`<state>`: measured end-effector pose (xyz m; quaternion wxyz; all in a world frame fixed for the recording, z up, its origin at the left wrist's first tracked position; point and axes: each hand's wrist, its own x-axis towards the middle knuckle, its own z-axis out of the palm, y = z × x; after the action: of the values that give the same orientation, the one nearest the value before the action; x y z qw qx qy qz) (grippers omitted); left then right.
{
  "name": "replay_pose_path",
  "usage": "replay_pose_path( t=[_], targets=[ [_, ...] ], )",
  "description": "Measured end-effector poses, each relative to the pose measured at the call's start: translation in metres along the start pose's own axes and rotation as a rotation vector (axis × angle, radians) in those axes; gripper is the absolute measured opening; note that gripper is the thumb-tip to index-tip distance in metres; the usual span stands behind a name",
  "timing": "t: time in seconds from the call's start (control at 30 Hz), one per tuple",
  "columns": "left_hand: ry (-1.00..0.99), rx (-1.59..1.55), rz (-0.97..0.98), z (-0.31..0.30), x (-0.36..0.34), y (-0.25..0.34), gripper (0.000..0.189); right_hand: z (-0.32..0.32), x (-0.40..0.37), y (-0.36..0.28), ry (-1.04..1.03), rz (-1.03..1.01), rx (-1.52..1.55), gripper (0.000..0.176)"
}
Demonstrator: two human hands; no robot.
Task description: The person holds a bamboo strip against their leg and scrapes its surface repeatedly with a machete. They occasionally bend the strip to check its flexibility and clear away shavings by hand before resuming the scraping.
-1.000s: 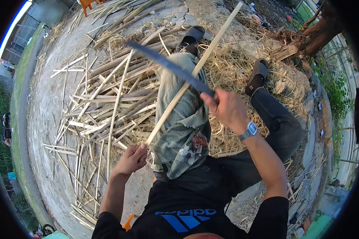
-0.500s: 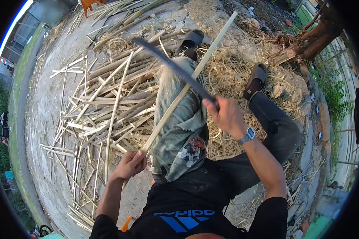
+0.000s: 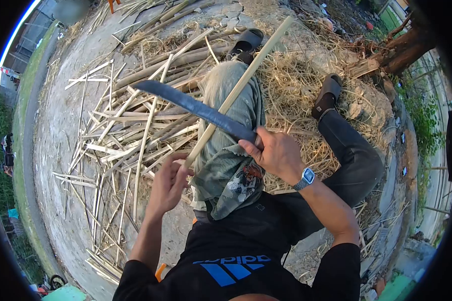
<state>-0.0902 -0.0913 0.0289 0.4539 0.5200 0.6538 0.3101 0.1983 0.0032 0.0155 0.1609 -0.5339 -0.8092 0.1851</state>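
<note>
A long, pale bamboo strip [image 3: 258, 64] slants across my cloth-covered leg, its far end beyond the sandal. My left hand [image 3: 170, 181] grips its near end between thumb and fingers. The dark, broad blade of a machete [image 3: 188, 104] crosses over the strip and points to the far left. My right hand [image 3: 277, 156], wearing a watch [image 3: 307, 175], is closed around the machete's handle, which the fingers hide. A worn grey-green cloth [image 3: 225, 168] drapes over the leg beneath the strip.
Split bamboo pieces [image 3: 150, 120] lie in a heap on the concrete to the left. Curled shavings [image 3: 296, 95] cover the ground between my sandalled feet. A tree trunk [image 3: 404, 52] stands at the upper right. Part of an orange chair [image 3: 160, 272] shows beside me.
The machete has come nearer and lower along the strip, with its flat side now more visible. My left hand has moved up and forward, its fingers less tightly curled.
</note>
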Motion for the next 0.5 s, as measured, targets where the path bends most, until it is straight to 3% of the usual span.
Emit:
replay_pose_path(
  t=[0.07,0.2,0.27,0.33,0.43,0.5],
  targets=[
    [0.088,0.196,0.054,0.026,0.023,0.001,0.023,0.001,0.000,0.002,-0.010,-0.031,0.012,0.061],
    [0.136,0.205,0.116,0.031,0.029,-0.003,0.025,-0.014,0.032,0.036,0.068,-0.003,-0.014,0.064],
    [0.234,0.314,0.224,0.029,0.022,0.012,0.025,-0.022,0.047,0.048,0.129,0.200,0.112,0.067],
    [0.267,0.358,0.251,0.032,0.023,0.012,0.022,-0.019,0.040,0.032,0.138,0.163,0.135,0.068],
    [0.290,0.384,0.263,0.039,0.027,0.011,0.022,-0.006,0.005,-0.004,-0.043,0.057,0.050,0.067],
    [0.321,0.349,0.292,0.042,0.024,0.008,0.023,0.000,-0.013,-0.017,-0.089,-0.102,0.038,0.067]
  ],
)
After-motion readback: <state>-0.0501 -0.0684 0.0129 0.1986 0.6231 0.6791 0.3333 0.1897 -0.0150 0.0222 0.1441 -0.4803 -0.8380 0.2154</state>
